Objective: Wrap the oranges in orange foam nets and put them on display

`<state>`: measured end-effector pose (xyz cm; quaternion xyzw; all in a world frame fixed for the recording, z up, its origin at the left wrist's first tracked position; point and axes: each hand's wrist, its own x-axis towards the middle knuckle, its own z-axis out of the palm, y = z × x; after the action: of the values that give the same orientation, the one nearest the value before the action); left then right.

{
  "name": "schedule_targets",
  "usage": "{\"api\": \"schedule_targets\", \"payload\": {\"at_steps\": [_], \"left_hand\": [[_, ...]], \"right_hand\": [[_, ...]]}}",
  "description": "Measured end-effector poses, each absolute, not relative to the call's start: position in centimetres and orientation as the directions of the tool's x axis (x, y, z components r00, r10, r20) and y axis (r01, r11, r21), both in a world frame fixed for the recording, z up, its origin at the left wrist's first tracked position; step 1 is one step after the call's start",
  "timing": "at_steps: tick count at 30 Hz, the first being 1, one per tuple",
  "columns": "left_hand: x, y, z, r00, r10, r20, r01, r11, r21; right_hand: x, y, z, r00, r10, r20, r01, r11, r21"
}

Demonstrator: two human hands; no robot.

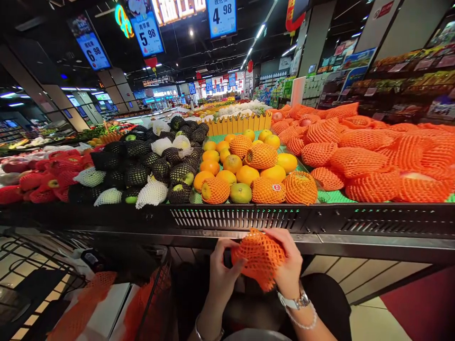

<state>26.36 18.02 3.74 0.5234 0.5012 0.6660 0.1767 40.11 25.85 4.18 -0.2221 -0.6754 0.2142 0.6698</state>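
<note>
In front of the fruit stand I hold an orange foam fruit net in both hands. My left hand pinches its left side between thumb and fingers. My right hand is closed around its right side, with a watch and a bead bracelet on that wrist. The net is bunched and hangs to a point at the bottom. Whether a fruit is inside it, I cannot tell. Just beyond my hands lie oranges, some in orange nets and some bare.
The stand's black slotted edge runs across in front of me. Black-netted green fruit lies left of the oranges, and orange-netted fruit is piled at right. At lower left stands a wire cart with a white box and orange nets.
</note>
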Motion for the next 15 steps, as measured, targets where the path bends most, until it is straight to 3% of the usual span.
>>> {"api": "schedule_targets", "payload": {"at_steps": [5, 9, 12, 15], "left_hand": [[25.8, 17.4, 3.3, -0.297, 0.788, 0.540, 0.119, -0.530, 0.839], [24.8, 16.8, 2.6, -0.249, 0.806, 0.537, 0.039, -0.545, 0.837], [24.3, 17.0, 2.2, -0.170, 0.909, 0.380, -0.057, -0.394, 0.917], [24.3, 17.8, 2.3, -0.111, 0.986, 0.127, -0.099, -0.138, 0.986]], "right_hand": [[40.7, 27.1, 3.7, 0.121, 0.530, 0.839, 0.183, 0.819, -0.544], [41.1, 28.2, 3.5, -0.110, 0.732, 0.672, 0.129, 0.681, -0.721], [40.9, 28.1, 3.4, -0.277, 0.819, 0.503, 0.040, 0.533, -0.845], [40.6, 27.7, 3.4, -0.264, 0.830, 0.491, -0.033, 0.501, -0.865]]}}
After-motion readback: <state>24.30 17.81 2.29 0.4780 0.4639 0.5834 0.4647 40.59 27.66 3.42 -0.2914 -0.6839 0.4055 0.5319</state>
